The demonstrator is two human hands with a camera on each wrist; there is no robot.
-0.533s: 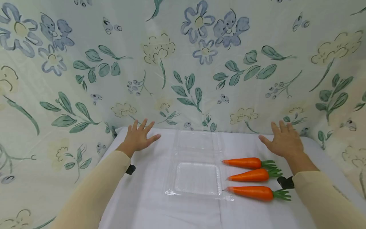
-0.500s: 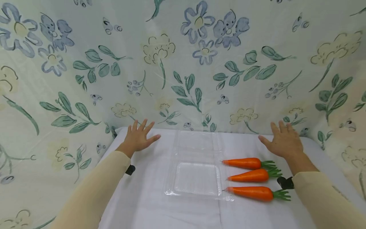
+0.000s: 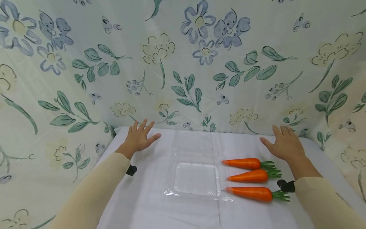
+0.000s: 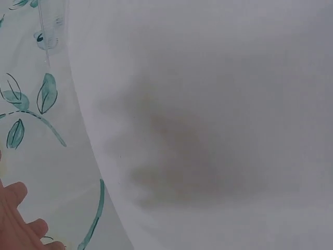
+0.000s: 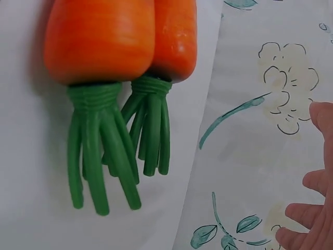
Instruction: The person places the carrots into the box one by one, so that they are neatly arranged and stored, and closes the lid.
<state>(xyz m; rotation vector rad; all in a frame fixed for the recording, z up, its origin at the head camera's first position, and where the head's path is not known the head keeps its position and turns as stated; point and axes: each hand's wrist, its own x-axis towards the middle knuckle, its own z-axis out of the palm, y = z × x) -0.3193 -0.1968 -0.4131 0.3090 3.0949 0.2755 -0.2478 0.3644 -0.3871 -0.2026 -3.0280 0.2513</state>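
Note:
Three orange carrots with green stem ends lie in a column on the white tabletop: a far carrot (image 3: 243,163), a middle carrot (image 3: 249,176) and a near carrot (image 3: 251,193). Left of them stands a clear plastic container (image 3: 197,194), its lid folded back toward the wall. My left hand (image 3: 138,139) is spread above the table's far left and holds nothing. Beyond the carrots, at the far right, my right hand (image 3: 286,144) is held out with nothing in it. Two carrots (image 5: 104,41) fill the upper left of the right wrist view.
A floral curtain (image 3: 183,79) rises right behind the table's far edge and wraps both sides. White cloth (image 3: 160,213) covers the table. A dark wrist camera (image 3: 286,186) sits under the right wrist, close to the carrot greens.
My right hand has dipped slightly toward me, its fingertips lower in the head view. The left hand, container and carrots stay in place.

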